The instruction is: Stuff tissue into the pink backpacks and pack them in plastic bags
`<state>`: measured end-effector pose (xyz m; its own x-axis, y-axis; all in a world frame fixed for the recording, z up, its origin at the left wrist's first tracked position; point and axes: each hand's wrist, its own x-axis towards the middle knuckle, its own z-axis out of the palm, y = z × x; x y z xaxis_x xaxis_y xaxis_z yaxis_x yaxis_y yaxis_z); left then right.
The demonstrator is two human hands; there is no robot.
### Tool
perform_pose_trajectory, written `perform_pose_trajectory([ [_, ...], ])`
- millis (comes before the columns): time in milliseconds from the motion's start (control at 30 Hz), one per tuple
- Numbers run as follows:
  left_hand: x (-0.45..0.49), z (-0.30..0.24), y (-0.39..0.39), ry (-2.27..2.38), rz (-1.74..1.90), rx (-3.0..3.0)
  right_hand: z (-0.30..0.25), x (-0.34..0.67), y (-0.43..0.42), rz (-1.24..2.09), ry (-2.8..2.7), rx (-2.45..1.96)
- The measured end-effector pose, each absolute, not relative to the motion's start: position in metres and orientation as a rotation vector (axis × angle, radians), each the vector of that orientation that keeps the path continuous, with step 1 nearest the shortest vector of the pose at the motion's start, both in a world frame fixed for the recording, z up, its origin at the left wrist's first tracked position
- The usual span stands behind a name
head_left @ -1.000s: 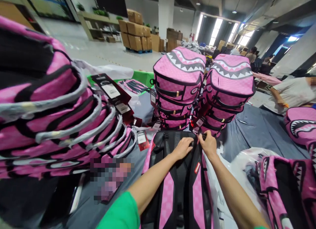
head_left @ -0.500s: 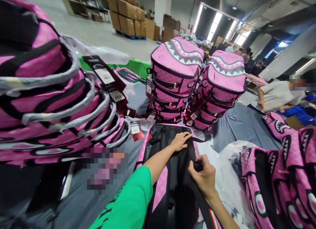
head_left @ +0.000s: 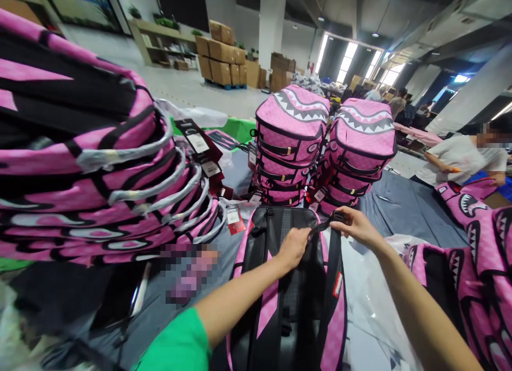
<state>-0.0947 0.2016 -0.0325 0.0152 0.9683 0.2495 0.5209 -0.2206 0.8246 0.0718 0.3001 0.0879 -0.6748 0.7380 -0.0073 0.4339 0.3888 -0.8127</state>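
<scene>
At centre, left hand [head_left: 295,248] and right hand [head_left: 350,224] pinch a black strap [head_left: 321,227], grips closed; stacked pink backpacks [head_left: 96,171] crowd left, hangtags [head_left: 199,142] unreadable.

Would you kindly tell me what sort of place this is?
Probably a bag workshop or packing hall, judging by the stacked pink backpacks, cartons piled on a blue pallet, and a co-worker.

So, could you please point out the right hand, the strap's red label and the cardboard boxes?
Right hand [head_left: 355,225], head view: middle of the hand.
Red label [head_left: 337,284], head view: its centre.
Cardboard boxes [head_left: 221,52], head view: one box's front.
</scene>
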Motion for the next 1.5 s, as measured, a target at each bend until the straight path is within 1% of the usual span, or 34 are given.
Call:
perform_pose_trajectory([
  [33, -0.086, -0.039, 0.183, 1.553, 1.112, 1.728, 0.083, 0.069, 0.313, 1.236, -2.37, -0.962],
  [67, -0.075, -0.047, 0.163, 1.56, 1.092, 1.685, 0.076, 0.064, 0.325, 1.198, -2.471, -0.908],
  [133, -0.051, -0.062, 0.125, 1.54, 1.059, 1.632, 0.054, 0.047, 0.347, 0.931, -2.682, -0.832],
  [200, -0.034, -0.076, 0.095, 1.418, 1.06, 1.447, 0.026, 0.023, 0.364, 0.645, -2.817, -0.785],
  [267, -0.031, -0.082, 0.074, 1.386, 1.003, 1.298, -0.003, 0.001, 0.375, 0.537, -2.865, -0.753],
  [333, -0.044, -0.077, 0.061, 1.407, 0.894, 1.246, -0.03, -0.013, 0.382, 0.508, -2.865, -0.742],
  [433, -0.087, -0.048, 0.057, 1.408, 0.703, 1.278, -0.062, -0.016, 0.388, 0.444, -2.814, -0.808],
  [500, -0.126, -0.028, 0.074, 1.491, 0.741, 1.27, -0.08, -0.011, 0.389, 0.423, -2.786, -0.857],
  [567, -0.169, -0.019, 0.111, 1.748, 1.022, 1.192, -0.093, -0.006, 0.387, 0.419, -2.757, -0.868],
  [633, -0.209, -0.026, 0.161, 2.101, 1.299, 0.97, -0.102, -0.003, 0.383, 0.431, -2.686, -0.836],
  [733, -0.25, -0.053, 0.235, 2.172, 1.28, 0.849, -0.11, -0.001, 0.379, 0.446, -2.584, -0.77],
  [833, -0.263, -0.084, 0.278, 2.129, 1.194, 0.836, -0.114, 0.003, 0.374, 0.449, -2.55, -0.735],
  [967, -0.255, -0.105, 0.289, 2.165, 1.165, 0.919, -0.12, 0.013, 0.358, 0.476, -2.46, -0.727],
  [1100, -0.23, -0.106, 0.277, 2.156, 1.19, 1.248, -0.132, 0.024, 0.335, 0.393, -2.297, -0.713],
  [1233, -0.195, -0.109, 0.242, 2.047, 1.17, 1.698, -0.142, 0.032, 0.308, 0.219, -2.187, -0.729],
  [1333, -0.18, -0.124, 0.207, 2.024, 1.121, 1.879, -0.15, 0.042, 0.285, 0.132, -2.192, -0.798],
  [1433, -0.178, -0.144, 0.181, 1.994, 1.023, 1.981, -0.16, 0.054, 0.264, 0.125, -2.244, -0.858],
  [1500, -0.18, -0.156, 0.177, 1.958, 0.933, 2.028, -0.166, 0.061, 0.257, 0.148, -2.3, -0.888],
])
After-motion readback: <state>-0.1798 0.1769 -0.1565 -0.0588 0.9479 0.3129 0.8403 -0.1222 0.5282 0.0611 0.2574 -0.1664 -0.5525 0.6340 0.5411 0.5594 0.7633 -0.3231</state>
